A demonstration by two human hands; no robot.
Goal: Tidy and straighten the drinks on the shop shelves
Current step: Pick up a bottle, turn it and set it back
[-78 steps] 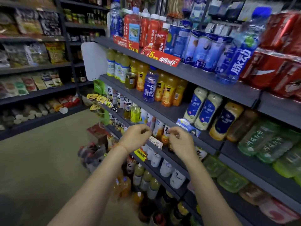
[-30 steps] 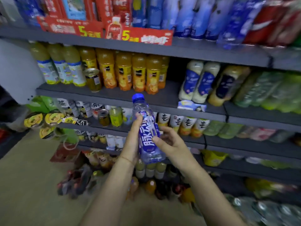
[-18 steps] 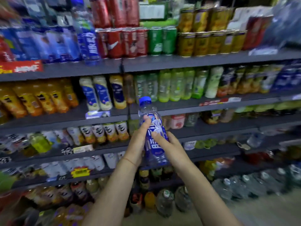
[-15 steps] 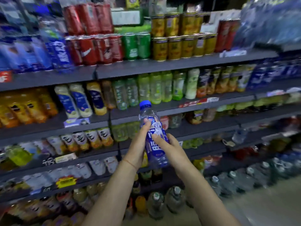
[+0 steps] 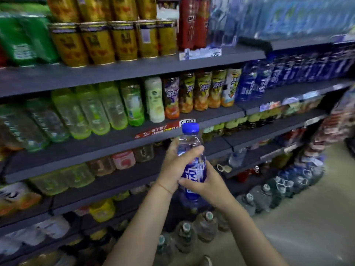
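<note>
I hold a clear bottle with a blue cap and blue label (image 5: 193, 169) upright in front of the shelves. My left hand (image 5: 175, 166) wraps its upper body from the left. My right hand (image 5: 208, 186) grips its lower part from the right. A row of matching blue-labelled bottles (image 5: 269, 79) stands on the second shelf at the right. Left of them on that shelf are iced-tea bottles (image 5: 203, 91) and green bottles (image 5: 107, 110).
Gold cans (image 5: 107, 43) and red cans (image 5: 192, 24) fill the top dark shelf (image 5: 134, 71). Lower shelves hold mixed drinks. Large water jugs (image 5: 203, 227) stand on the floor below. The beige aisle floor (image 5: 307, 217) opens to the right.
The view has swung further right along the shelving while both hands keep the blue-capped bottle upright. The row of blue-labelled bottles at the right has come into view.
</note>
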